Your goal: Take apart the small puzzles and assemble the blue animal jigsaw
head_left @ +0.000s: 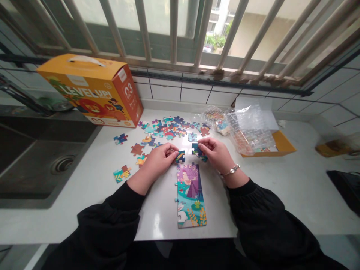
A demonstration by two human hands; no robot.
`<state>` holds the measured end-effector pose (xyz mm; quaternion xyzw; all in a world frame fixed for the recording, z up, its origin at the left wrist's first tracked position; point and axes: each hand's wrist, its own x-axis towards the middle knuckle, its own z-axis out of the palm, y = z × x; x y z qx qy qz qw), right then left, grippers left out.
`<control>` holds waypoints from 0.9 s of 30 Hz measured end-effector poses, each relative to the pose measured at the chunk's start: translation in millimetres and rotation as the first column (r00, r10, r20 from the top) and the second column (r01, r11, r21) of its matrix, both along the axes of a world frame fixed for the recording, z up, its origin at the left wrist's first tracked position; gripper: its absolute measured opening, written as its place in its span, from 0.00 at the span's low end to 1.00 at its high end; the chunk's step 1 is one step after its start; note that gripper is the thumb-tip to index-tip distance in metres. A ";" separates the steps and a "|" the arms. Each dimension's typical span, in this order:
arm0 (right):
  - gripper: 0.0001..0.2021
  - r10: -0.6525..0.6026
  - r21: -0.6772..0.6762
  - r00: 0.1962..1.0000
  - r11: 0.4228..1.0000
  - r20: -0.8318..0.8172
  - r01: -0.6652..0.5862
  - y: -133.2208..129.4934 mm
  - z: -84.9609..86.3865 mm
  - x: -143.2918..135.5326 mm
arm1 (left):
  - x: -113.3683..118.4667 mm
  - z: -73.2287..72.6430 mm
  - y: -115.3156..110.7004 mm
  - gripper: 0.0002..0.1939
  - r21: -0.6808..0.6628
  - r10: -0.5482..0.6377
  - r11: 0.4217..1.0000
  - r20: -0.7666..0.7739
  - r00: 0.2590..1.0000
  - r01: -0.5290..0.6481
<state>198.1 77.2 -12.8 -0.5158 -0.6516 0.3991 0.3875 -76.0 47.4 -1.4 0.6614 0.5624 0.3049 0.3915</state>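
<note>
Puzzle strip (pixel 191 202) lies long axis near-to-far. Just past its far end, left hand (pixel 160 159) pinches the left piece (pixel 181 157), the nearer one; right hand (pixel 216 153) pinches the right piece (pixel 195 149), slightly farther off.

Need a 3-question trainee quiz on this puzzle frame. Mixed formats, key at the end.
1. True or false: both hands are pinching the same piece.
2. Seen from the person, the heap of loose pieces lies: A) nearer than, B) beyond, C) on top of the joined puzzle section.
3. Fill in: the big carton reads "LEVEL ___!"

Key:
1. False: the left hand pinches one jigsaw piece, the right hand a second piece.
2. B
3. UP
</note>
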 end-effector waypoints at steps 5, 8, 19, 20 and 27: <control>0.17 0.102 -0.051 0.995 0.993 -0.014 -0.102 -2.6 -7.1 -8.0 | -1.7 3.3 1.8 0.07 -0.037 0.041 0.998 -0.049 0.998 -0.043; 0.16 0.108 -0.041 0.994 0.993 0.025 -0.107 -2.4 -7.0 -6.0 | -1.1 5.9 1.6 0.06 -0.050 0.043 0.998 -0.047 0.998 -0.046; 0.03 0.111 0.103 0.911 0.981 0.398 -0.164 -2.9 0.2 -3.4 | -2.3 0.6 2.2 0.07 -0.038 0.022 0.999 -0.042 0.999 -0.023; 0.02 0.118 0.115 0.900 0.977 0.420 -0.181 -3.0 1.1 -3.0 | -1.8 0.4 2.2 0.07 -0.036 0.014 0.999 -0.034 0.999 -0.015; 0.06 0.179 0.165 0.850 0.941 0.495 -0.294 -4.2 2.2 -0.9 | 2.6 -0.5 0.9 0.06 -0.046 -0.025 0.999 0.059 0.998 0.027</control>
